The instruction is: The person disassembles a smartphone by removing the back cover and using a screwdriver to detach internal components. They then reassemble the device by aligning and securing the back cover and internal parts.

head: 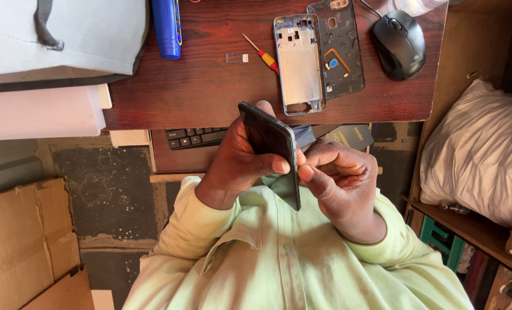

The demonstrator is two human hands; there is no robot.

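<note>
My left hand [238,163] grips a dark smartphone [270,149] tilted on its edge above my lap, thumb on its right side. My right hand [339,172] touches the phone's right edge with its fingertips curled in. On the red-brown desk [198,92] beyond lie a silver phone middle frame [299,63], a dark back cover [342,49], a small red and yellow screwdriver [263,54] and a tiny card tray [237,57].
A black mouse [399,43] sits at the desk's right. A blue bottle [167,26] and a grey bag [60,34] are at the left. A keyboard [195,136] lies on the pull-out shelf, cardboard [23,241] on the floor, a white pillow [480,149] at the right.
</note>
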